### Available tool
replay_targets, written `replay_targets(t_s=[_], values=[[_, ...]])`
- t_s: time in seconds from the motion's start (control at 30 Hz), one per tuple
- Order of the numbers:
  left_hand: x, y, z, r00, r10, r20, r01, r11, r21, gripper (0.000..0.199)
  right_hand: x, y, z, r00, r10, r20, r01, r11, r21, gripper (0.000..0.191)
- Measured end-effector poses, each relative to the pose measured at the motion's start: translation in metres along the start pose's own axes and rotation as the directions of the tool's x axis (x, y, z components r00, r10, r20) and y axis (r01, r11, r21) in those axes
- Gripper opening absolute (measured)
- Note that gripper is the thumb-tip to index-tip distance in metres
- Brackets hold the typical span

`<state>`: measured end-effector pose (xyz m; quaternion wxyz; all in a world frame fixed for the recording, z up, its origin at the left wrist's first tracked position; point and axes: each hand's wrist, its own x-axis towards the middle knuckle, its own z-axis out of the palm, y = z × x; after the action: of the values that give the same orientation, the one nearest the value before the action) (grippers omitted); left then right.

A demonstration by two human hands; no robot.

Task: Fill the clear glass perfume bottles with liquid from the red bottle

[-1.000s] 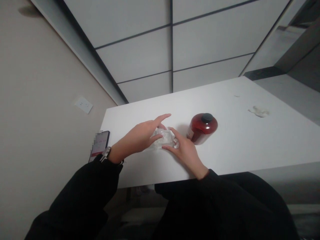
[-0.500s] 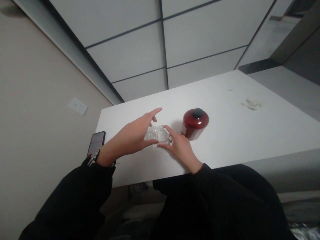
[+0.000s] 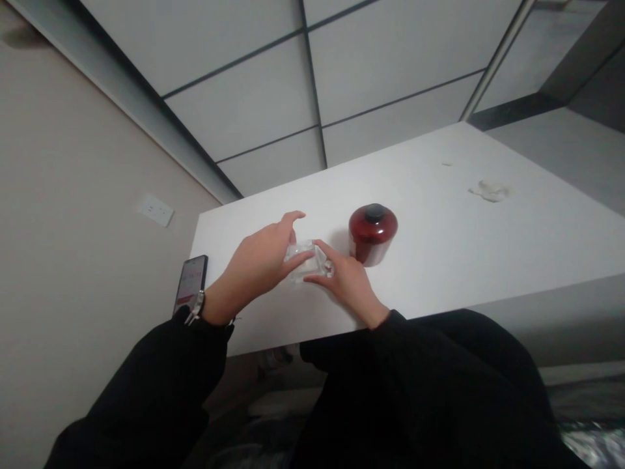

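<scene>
A small clear, glossy container-like piece (image 3: 310, 264) is between my two hands over the white table; its exact kind I cannot make out. My right hand (image 3: 350, 285) pinches its right end, fingers on the far side and thumb on the near side. From the left, my left hand (image 3: 258, 259) reaches around the other end, its thumb lying across the top. The left index finger points up and away, while its other fingers are partly hidden behind the clear piece. Just beyond my right hand stands a dark red bottle (image 3: 373, 236) with a black cap.
A phone (image 3: 190, 283) with its screen lit lies at the left edge of the white table (image 3: 430, 241). Crumpled, pale, thin scrap (image 3: 490, 191) rests at the right, with a smaller bit (image 3: 446, 163) behind it. Panelled doors (image 3: 254, 98) rise behind the table.
My left thumb has moved from the near side of the clear piece onto its top. My right hand keeps its pinch. The whole view has shifted slightly.
</scene>
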<state>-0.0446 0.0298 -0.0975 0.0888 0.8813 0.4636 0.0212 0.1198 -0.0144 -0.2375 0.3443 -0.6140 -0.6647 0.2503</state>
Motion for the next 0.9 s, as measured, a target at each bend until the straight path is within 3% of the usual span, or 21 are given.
replay_targets(t_s=[0.07,0.13,0.2,0.3,0.4,0.47,0.57,0.63,0.7,0.8,0.9], values=[[0.000,0.002,-0.002,0.994,0.083,0.072,-0.078,0.994,-0.071,0.063,0.000,0.000,0.000,1.000,-0.005,0.004,0.005,1.000,0.005,0.077],[0.000,0.001,-0.004,0.969,0.226,0.095,-0.210,0.965,-0.155,0.074,0.000,0.000,0.000,1.000,0.000,0.011,0.000,1.000,0.007,0.078],[0.000,0.000,-0.004,0.974,0.216,0.064,-0.208,0.971,-0.118,0.077,0.000,0.000,-0.001,1.000,0.006,0.014,-0.006,1.000,-0.001,0.079],[0.001,-0.001,-0.001,0.997,0.060,0.042,-0.062,0.997,0.055,0.067,0.001,0.000,-0.002,1.000,0.008,0.025,-0.008,1.000,-0.006,0.079],[0.001,-0.002,0.000,0.967,0.217,0.138,-0.226,0.972,0.058,0.068,0.001,-0.001,-0.003,0.999,0.001,0.040,-0.002,1.000,0.008,0.080],[0.001,-0.001,-0.001,0.948,0.300,0.104,-0.305,0.952,0.030,0.081,0.001,0.000,-0.003,0.999,-0.005,0.034,0.005,1.000,0.008,0.080],[0.002,0.002,-0.002,0.992,0.115,-0.054,-0.108,0.987,0.115,0.088,0.000,0.000,-0.003,1.000,-0.008,0.024,0.008,1.000,-0.002,0.079],[0.002,0.004,-0.002,0.998,-0.024,-0.064,0.034,0.986,0.162,0.080,0.000,0.000,-0.003,0.999,-0.005,0.031,0.005,1.000,-0.005,0.080],[0.000,0.004,-0.002,1.000,0.001,0.027,-0.005,0.991,0.136,0.071,0.000,-0.001,-0.004,0.999,0.001,0.047,-0.001,1.000,-0.012,0.080],[-0.004,0.004,-0.006,0.981,0.162,0.106,-0.167,0.985,0.032,0.083,0.000,-0.002,-0.007,0.997,0.012,0.076,-0.010,1.000,-0.028,0.082],[-0.005,0.012,-0.008,0.988,0.118,0.105,-0.125,0.990,0.063,0.085,0.000,-0.002,-0.008,0.995,0.013,0.097,-0.010,0.999,-0.030,0.081]])
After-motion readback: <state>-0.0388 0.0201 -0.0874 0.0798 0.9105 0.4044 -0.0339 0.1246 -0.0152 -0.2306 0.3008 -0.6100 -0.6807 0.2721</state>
